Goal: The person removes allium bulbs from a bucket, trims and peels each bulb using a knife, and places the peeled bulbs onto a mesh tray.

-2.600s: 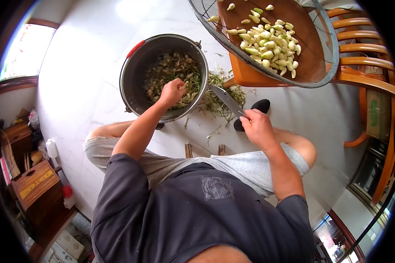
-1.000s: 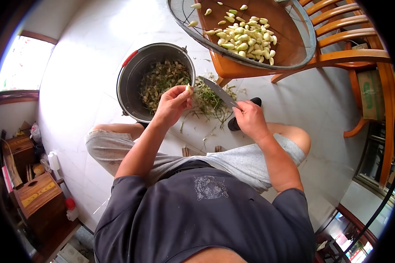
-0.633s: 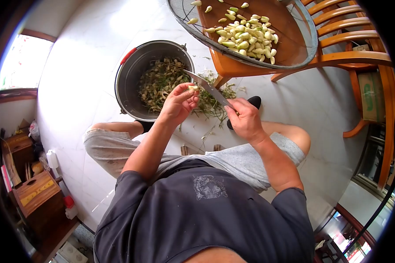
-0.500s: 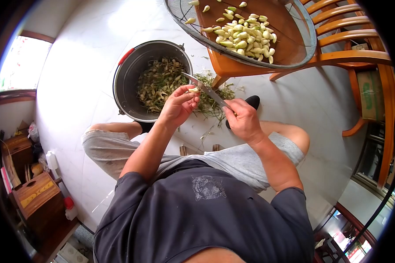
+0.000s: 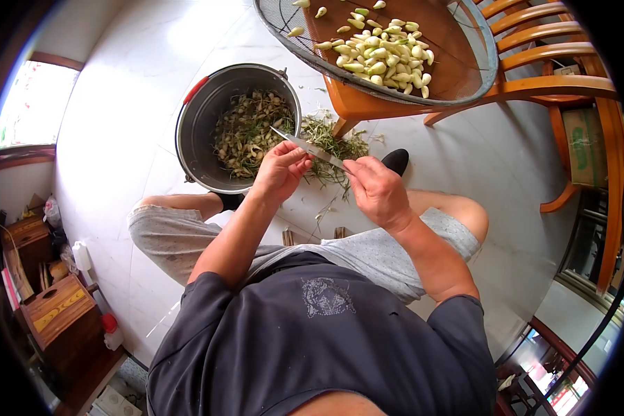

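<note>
My right hand (image 5: 380,191) is closed round the handle of a knife (image 5: 320,152), its blade pointing up and to the left. My left hand (image 5: 281,170) pinches a small pale bulb, mostly hidden by the fingers and the blade lying across it. Just beyond my left hand stands a metal bucket (image 5: 189,158) with a red handle grip, holding many untrimmed bulbs (image 5: 246,139) with roots and green stalks. Up and to the right, a round mesh sieve (image 5: 489,66) holds a heap of clean, whitish-green bulbs (image 5: 388,55).
The sieve rests on a wooden chair (image 5: 347,111). Cut stalks and roots (image 5: 336,142) lie on the tiled floor between bucket and chair. My black shoe (image 5: 395,161) is close to the scraps. Wooden boxes (image 5: 59,308) stand at the left.
The knife blade has shifted down and to the left, across my left fingertips, and now covers the bulb that showed before. My right hand has moved slightly with it.
</note>
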`<state>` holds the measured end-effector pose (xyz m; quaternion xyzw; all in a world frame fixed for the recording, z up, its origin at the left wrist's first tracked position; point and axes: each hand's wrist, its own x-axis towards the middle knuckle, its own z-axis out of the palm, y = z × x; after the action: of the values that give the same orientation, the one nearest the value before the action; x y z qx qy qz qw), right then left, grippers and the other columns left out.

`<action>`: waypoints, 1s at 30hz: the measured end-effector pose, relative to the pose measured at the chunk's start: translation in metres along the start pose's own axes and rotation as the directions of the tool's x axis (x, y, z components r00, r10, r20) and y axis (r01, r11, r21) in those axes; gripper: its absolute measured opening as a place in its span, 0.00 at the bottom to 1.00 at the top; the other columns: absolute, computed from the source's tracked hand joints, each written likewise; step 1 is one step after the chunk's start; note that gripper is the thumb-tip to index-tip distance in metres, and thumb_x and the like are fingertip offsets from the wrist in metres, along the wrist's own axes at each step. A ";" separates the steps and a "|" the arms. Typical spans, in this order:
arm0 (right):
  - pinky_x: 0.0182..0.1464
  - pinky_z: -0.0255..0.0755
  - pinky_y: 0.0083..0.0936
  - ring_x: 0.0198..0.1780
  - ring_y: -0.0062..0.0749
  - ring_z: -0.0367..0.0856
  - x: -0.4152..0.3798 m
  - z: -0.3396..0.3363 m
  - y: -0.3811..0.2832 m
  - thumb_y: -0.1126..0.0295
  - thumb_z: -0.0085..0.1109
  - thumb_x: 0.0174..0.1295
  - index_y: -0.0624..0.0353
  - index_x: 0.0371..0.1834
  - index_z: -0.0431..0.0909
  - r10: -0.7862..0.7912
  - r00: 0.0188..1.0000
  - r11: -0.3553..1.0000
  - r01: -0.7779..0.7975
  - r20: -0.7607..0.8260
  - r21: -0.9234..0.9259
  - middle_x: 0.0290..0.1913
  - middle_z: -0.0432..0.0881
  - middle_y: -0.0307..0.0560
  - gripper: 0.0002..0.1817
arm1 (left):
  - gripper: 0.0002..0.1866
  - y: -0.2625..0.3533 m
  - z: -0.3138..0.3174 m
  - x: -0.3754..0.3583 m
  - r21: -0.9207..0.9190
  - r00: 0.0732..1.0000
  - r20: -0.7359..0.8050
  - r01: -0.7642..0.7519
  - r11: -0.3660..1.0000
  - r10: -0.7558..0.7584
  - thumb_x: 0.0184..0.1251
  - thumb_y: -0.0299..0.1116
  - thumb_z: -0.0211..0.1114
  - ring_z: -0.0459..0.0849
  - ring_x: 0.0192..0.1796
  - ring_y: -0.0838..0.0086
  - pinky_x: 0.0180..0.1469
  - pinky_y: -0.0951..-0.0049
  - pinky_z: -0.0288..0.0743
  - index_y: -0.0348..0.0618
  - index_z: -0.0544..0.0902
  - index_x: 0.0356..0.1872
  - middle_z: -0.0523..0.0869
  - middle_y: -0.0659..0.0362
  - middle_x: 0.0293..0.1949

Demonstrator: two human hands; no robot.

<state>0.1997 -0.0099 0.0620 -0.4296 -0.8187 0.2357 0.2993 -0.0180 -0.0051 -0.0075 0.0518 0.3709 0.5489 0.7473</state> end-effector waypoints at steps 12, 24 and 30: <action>0.31 0.76 0.27 0.31 0.36 0.81 -0.001 0.002 0.000 0.76 0.60 0.52 0.61 0.42 0.80 -0.155 0.987 0.971 0.145 -0.041 -0.188 0.34 0.78 0.45 0.13 | 0.04 -0.007 0.014 -0.011 -0.072 1.000 -0.026 0.005 0.997 -0.007 0.64 0.21 0.59 0.83 0.39 0.74 0.42 0.77 0.78 0.39 0.78 0.38 0.84 0.58 0.38; 0.33 0.75 0.28 0.34 0.38 0.80 0.003 -0.005 -0.006 0.82 0.61 0.45 0.61 0.44 0.80 -0.224 0.973 0.956 0.208 -0.059 -0.206 0.37 0.78 0.46 0.19 | 0.09 -0.011 0.009 -0.005 -0.137 0.999 0.034 -0.006 0.991 0.011 0.57 0.20 0.59 0.82 0.40 0.73 0.43 0.77 0.77 0.36 0.79 0.40 0.83 0.56 0.37; 0.34 0.75 0.28 0.34 0.39 0.80 0.002 -0.005 -0.005 0.83 0.61 0.43 0.61 0.45 0.80 -0.236 0.969 0.952 0.215 -0.077 -0.216 0.37 0.78 0.47 0.21 | 0.09 -0.013 0.014 -0.007 -0.152 0.999 0.033 0.001 0.988 0.004 0.56 0.23 0.60 0.82 0.41 0.72 0.44 0.76 0.77 0.35 0.79 0.40 0.83 0.56 0.37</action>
<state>0.1988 -0.0102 0.0695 -0.3734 -0.8660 0.0917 0.3197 -0.0001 -0.0114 0.0000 0.0043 0.3156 0.5752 0.7546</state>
